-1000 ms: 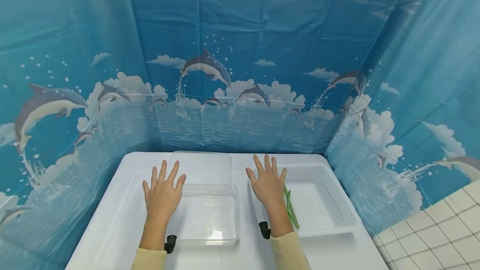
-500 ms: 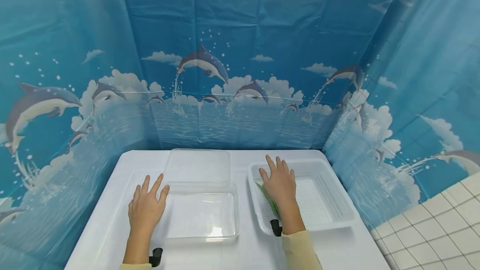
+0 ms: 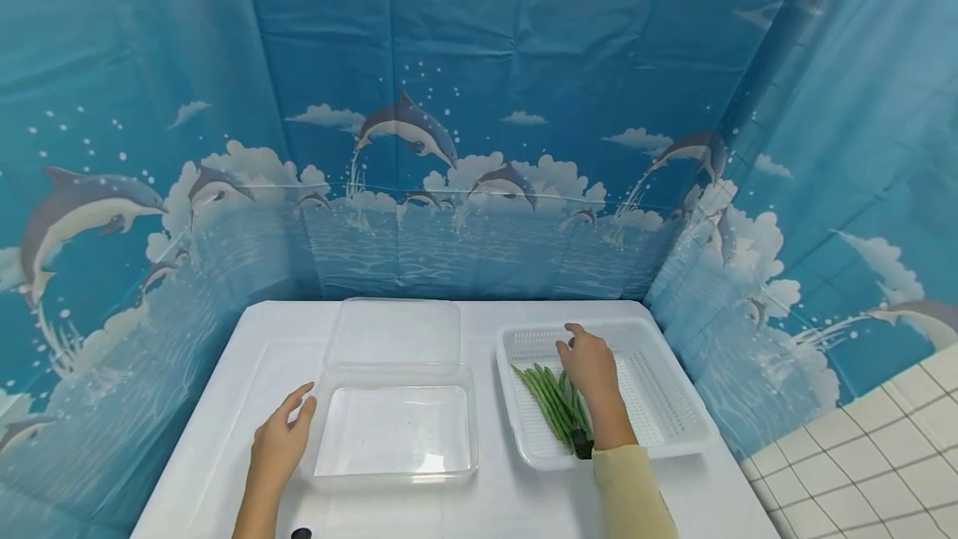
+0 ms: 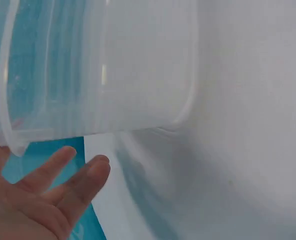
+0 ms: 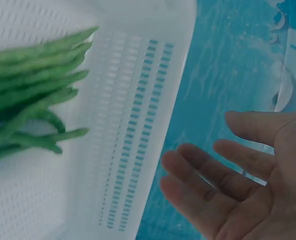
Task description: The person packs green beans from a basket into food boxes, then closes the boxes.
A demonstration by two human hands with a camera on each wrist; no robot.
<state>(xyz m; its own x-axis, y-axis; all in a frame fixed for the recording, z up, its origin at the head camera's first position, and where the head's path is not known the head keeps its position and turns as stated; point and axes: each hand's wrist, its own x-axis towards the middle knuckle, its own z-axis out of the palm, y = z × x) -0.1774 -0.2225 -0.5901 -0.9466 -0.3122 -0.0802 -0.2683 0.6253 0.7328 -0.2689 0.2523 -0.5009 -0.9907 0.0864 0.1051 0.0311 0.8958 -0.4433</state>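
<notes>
In the head view, several green beans (image 3: 550, 398) lie side by side in the left part of a white perforated basket (image 3: 677, 385). Over the basket hovers my right hand (image 3: 595, 368), fingers loosely bent, with nothing in its grasp. The right wrist view shows this hand (image 5: 243, 185) apart from the bean tips (image 5: 43, 90). Left of a clear plastic container (image 3: 397, 431) is my left hand (image 3: 279, 447), holding nothing. Its spread fingers come close to the container's rim in the left wrist view; whether one touches it I cannot tell.
A clear flat lid (image 3: 397, 331) lies behind the container. Everything stands on a white-covered table (image 3: 486, 497). A blue dolphin-print curtain (image 3: 479, 256) encloses the back and sides, and a white grid-patterned surface (image 3: 883, 447) is at the lower right.
My right hand has moved right over the basket, uncovering more of the green beans. My left hand has drawn back left and nearer, from above the container's left edge to beside it.
</notes>
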